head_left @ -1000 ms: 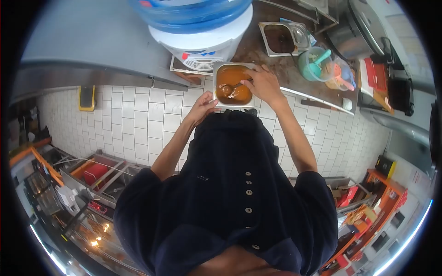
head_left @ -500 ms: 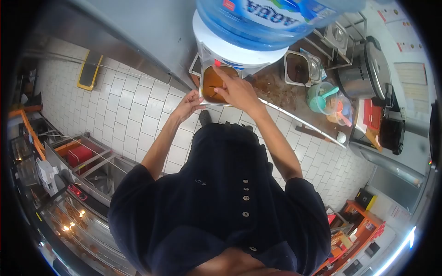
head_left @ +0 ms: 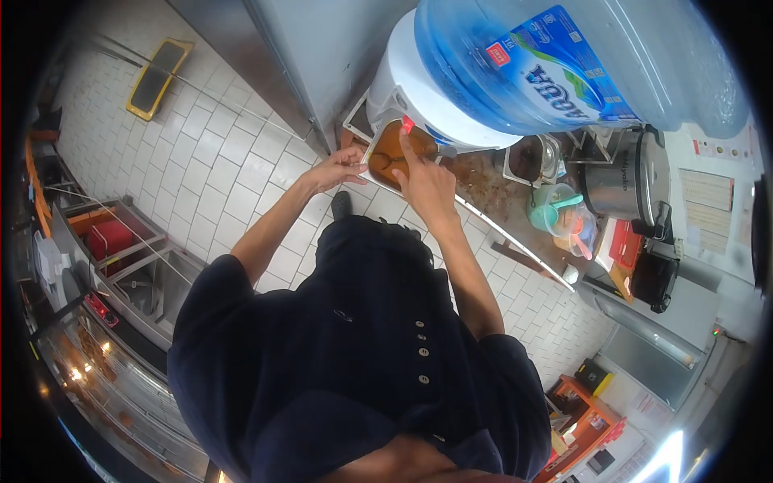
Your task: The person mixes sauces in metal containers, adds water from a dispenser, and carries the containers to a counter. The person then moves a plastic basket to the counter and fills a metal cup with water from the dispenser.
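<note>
My left hand pinches the near left corner of a metal food pan at the rim. Brown liquid lies in the pan, which is under the front of a white water dispenser. With its index finger stretched out, my right hand reaches over the pan to the dispenser's red tap lever. The fingertip appears to touch that lever. My right thumb is apart from the finger, and the hand covers the pan's right side. Any stream from the tap cannot be made out.
A big blue water bottle sits upside down on the dispenser. Along the counter to the right are a metal pan of dark contents, a green plastic jug and a large cooker. A steel cabinet stands left.
The view has swung, so the dispenser and bottle sit further right in the picture. My left hand still holds the pan's corner, and my right finger remains at the red lever.
</note>
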`<state>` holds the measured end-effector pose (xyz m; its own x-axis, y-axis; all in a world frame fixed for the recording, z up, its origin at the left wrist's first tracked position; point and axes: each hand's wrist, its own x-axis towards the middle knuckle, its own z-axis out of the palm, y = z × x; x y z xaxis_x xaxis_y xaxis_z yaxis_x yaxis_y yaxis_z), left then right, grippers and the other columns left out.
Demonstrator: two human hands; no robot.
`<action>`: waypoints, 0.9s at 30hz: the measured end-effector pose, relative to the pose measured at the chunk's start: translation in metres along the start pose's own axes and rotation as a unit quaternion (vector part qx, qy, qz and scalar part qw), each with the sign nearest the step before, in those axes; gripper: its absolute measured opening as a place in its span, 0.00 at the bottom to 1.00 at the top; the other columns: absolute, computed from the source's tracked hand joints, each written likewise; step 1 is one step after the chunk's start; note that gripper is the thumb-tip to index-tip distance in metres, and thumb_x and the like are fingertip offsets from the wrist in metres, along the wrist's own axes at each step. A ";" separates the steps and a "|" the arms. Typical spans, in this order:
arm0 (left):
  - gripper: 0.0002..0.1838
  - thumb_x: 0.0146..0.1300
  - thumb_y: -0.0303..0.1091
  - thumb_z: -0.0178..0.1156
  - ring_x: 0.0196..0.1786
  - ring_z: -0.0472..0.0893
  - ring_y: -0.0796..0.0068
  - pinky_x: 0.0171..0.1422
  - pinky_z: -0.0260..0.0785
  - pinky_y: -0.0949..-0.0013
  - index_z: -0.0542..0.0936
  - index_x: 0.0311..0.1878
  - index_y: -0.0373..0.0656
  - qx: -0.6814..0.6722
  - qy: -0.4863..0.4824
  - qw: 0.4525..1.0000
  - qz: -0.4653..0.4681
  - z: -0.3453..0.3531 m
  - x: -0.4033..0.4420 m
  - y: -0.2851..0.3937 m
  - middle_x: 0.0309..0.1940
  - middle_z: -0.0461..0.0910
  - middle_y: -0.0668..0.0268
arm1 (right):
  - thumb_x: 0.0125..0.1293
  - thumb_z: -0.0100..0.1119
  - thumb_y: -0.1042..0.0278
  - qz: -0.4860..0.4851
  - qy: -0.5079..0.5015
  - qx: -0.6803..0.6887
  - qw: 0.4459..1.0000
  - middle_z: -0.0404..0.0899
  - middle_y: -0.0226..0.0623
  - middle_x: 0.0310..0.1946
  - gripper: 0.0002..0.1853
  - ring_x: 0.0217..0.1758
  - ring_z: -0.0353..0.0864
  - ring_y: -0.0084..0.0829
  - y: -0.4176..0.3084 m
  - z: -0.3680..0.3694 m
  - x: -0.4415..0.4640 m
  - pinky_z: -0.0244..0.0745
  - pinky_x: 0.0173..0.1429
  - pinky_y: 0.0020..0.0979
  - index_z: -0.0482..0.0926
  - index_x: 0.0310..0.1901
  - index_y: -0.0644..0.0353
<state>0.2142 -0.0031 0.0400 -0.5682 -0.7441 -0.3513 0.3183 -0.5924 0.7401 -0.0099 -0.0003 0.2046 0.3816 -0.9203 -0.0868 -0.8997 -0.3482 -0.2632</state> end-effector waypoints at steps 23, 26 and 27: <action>0.07 0.70 0.33 0.62 0.48 0.76 0.82 0.56 0.79 0.66 0.72 0.43 0.47 0.038 0.005 0.999 -0.012 0.011 -0.005 -0.003 0.42 0.74 0.75 | 0.64 0.67 0.61 0.183 0.230 0.340 0.893 0.75 0.44 0.53 0.34 0.40 0.79 0.31 0.115 0.084 -0.036 0.77 0.43 0.32 0.67 0.69 0.58; 0.08 0.70 0.34 0.62 0.47 0.76 0.82 0.55 0.79 0.66 0.72 0.43 0.47 0.034 -0.003 0.999 -0.030 0.014 -0.008 -0.017 0.41 0.74 0.74 | 0.66 0.67 0.58 0.228 0.206 0.479 0.822 0.74 0.46 0.57 0.32 0.42 0.81 0.29 0.135 0.076 -0.036 0.77 0.42 0.30 0.69 0.68 0.60; 0.08 0.70 0.34 0.62 0.47 0.76 0.83 0.55 0.80 0.65 0.72 0.44 0.47 0.034 0.006 0.999 -0.034 0.019 -0.010 -0.020 0.42 0.74 0.74 | 0.66 0.67 0.58 0.221 0.171 0.506 0.816 0.75 0.46 0.57 0.31 0.42 0.82 0.29 0.139 0.071 -0.036 0.78 0.42 0.30 0.69 0.68 0.60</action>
<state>0.1988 0.0219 0.0400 -0.5774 -0.7071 -0.4083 0.2275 -0.6196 0.7513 -0.1334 -0.0028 0.1028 -0.1707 -0.9721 -0.1607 -0.2322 0.1982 -0.9523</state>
